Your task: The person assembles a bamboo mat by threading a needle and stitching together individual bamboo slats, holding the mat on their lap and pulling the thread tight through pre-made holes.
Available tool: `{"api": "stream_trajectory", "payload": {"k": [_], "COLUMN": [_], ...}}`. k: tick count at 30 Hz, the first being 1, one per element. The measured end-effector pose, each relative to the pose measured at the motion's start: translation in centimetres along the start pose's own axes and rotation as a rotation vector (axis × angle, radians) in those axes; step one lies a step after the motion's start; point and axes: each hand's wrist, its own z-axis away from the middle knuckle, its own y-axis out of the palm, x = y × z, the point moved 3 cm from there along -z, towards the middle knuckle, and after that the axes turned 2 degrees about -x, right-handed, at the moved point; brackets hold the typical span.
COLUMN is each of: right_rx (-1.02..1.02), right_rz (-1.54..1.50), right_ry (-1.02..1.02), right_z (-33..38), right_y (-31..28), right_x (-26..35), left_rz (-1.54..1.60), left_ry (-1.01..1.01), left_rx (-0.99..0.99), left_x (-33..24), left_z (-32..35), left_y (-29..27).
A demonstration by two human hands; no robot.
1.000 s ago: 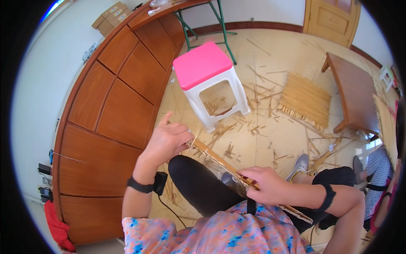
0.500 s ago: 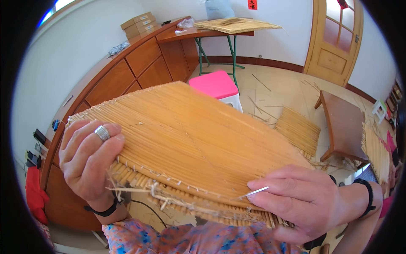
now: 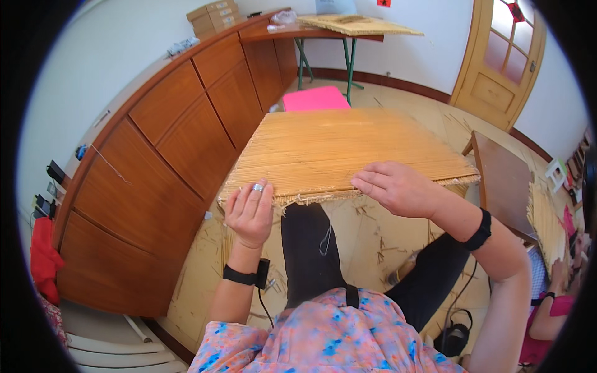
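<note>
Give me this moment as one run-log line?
Left hand: on near edge of flat tan straw panel | Right hand: same edge, farther right | Pink plastic stool seat: partly hidden behind panel

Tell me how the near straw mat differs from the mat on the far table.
The near mat has the left hand and right hand at its front edge; the far mat lies on the table, untouched. The near mat looks deeper orange-tan, the far mat paler. Both look made of thin stalks.
</note>
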Motion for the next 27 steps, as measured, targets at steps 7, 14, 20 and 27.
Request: {"api": "stream_trajectory", "payload": {"k": [7,14,20,27], "right_rx": [0.062,-0.316,-0.772,-0.941], "right_rz": [0.063,-0.487,-1.726,-1.799], "right_ry": [0.200,1.219,1.728,1.862], "right_z": [8.2,12.9,12.3,12.5], "right_y": [5.8,9.9,15.7,17.4], "right_x": [2.2,10.4,10.7,8.7], "left_rz": [0.213,0.211,0.274,0.611], "left_ry": [-0.200,-0.299,-0.341,-0.445], "left_rx": [0.410,0.594,0.735,0.989], "left_x": [-7.6,-11.2,-12.1,-11.7], "left_z": [5.7,7.2,7.2,4.8], "left_y": [1.5,2.1,2.5,3.0]}}
